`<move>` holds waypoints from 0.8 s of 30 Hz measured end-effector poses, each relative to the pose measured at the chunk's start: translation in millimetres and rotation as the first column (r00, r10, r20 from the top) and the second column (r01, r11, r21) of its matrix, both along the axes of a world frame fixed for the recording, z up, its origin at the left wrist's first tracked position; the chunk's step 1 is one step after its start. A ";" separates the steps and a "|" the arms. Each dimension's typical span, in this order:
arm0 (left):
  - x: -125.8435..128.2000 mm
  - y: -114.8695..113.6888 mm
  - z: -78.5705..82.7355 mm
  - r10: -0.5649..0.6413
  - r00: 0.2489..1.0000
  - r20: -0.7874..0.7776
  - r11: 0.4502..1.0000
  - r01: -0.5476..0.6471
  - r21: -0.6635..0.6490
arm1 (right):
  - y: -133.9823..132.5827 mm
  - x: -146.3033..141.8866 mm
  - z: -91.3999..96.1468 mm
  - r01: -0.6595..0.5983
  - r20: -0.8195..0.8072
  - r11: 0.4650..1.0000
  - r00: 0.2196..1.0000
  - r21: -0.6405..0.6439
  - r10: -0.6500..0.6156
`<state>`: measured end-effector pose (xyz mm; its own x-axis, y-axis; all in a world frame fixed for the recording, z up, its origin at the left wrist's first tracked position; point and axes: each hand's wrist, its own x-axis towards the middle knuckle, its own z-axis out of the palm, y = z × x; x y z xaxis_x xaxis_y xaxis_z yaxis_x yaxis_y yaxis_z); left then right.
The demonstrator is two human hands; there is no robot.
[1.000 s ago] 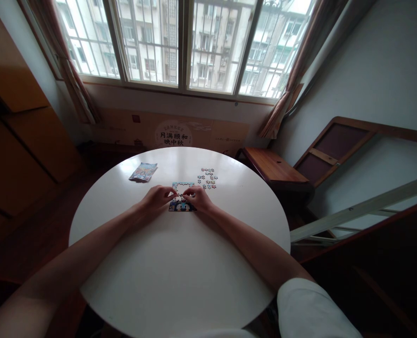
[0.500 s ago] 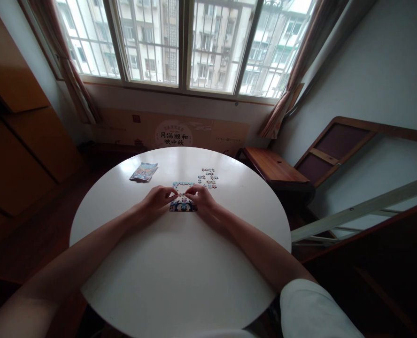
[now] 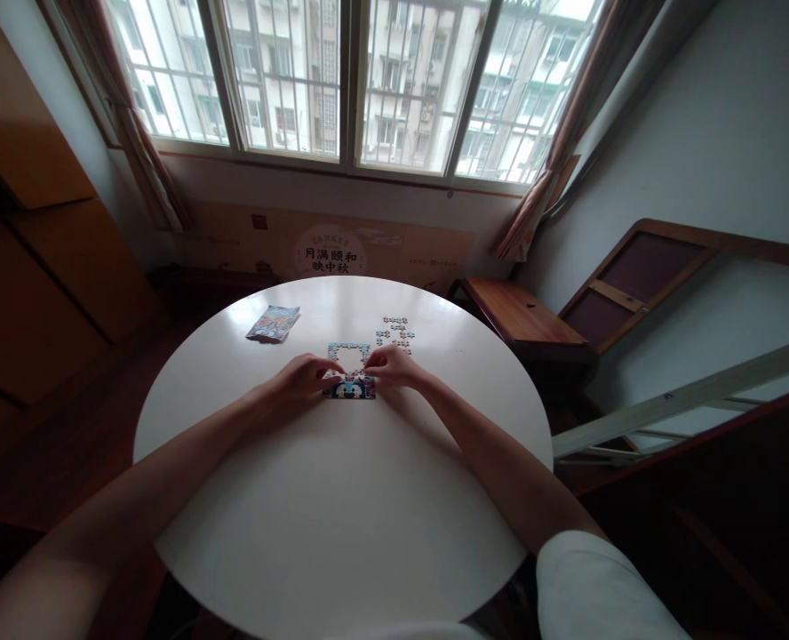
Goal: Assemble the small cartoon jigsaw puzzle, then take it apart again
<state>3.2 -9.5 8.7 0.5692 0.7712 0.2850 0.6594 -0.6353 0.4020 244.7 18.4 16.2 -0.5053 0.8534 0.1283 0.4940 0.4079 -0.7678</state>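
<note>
Home room; curtains point(image 3: 153, 182), barred window point(image 3: 351, 84)

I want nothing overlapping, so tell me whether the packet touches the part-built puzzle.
Apart: the head view shows a strip of white tabletop between the packet and the puzzle.

We're looking out from the person's head — forward and down over the near side of the white table point(image 3: 331, 507). One wide view, the puzzle point(image 3: 352, 390) small mid-frame, reaching to the far window point(image 3: 350, 89).

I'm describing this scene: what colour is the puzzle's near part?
Mainly dark blue with pale patches; the puzzle's near part shows best in the head view.
</note>
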 end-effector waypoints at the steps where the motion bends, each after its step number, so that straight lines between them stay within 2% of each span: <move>1: -0.1 -0.2 0.4 -0.012 1.000 -0.009 1.000 0.012 -0.007 | 0.3 0.4 0.1 0.000 0.009 1.000 1.000 0.000 0.000; 8: -0.1 0.0 -1.4 -0.025 0.999 -0.046 0.999 0.023 -0.045 | 0.5 1.2 0.1 0.001 0.040 1.000 0.999 -0.004 0.000; 17: 1.2 -2.1 1.1 -0.026 0.999 -0.037 0.997 0.023 -0.076 | 0.1 0.3 -2.1 -0.018 0.062 1.000 0.998 0.018 0.017; 24: 0.5 -0.2 -2.7 -0.046 0.999 -0.017 0.994 0.044 -0.096 | -0.4 0.4 -2.8 -0.021 0.056 1.000 0.998 0.015 0.020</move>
<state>3.6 -9.8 6.0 0.6086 0.7679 0.1998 0.6394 -0.6237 0.4496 245.2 18.1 13.4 -0.5292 0.8410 0.1127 0.5276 0.4301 -0.7326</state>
